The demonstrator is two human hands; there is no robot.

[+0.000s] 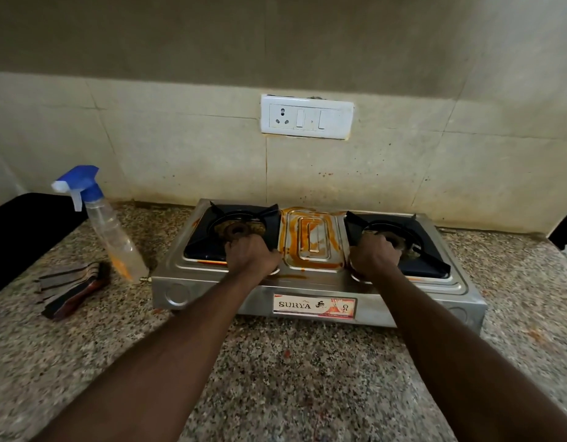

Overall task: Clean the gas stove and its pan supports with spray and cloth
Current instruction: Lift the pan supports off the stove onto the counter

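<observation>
**Both hands on the pan supports of a stained stove**

Head view: A steel two-burner gas stove (212, 298) sits on the speckled granite tabletop (276, 371), close to the tiled wall at the far side. Both arms reach forward over the near edge of the stove. The left hand (252, 256) is curled around the near part of the left pan support (212, 224), a black frame around the left burner (236, 230). The right hand (373, 255) is clamped in the same way on the near part of the right pan support (429, 250). The two hands are apart, one on each side of the stove's middle panel (311, 237), which is smeared with orange-brown stains. A label (314, 307) reading SURYA is stuck on the stove's front face.

Left of the stove, a clear spray bottle (111, 231) with a blue and white trigger head stands just beside the stove's near-left corner. A folded striped cloth (71, 290) lies on the tabletop near the bottle, at its near-left. On the wall above the stove is a white switch plate (306, 117) with a socket.
</observation>
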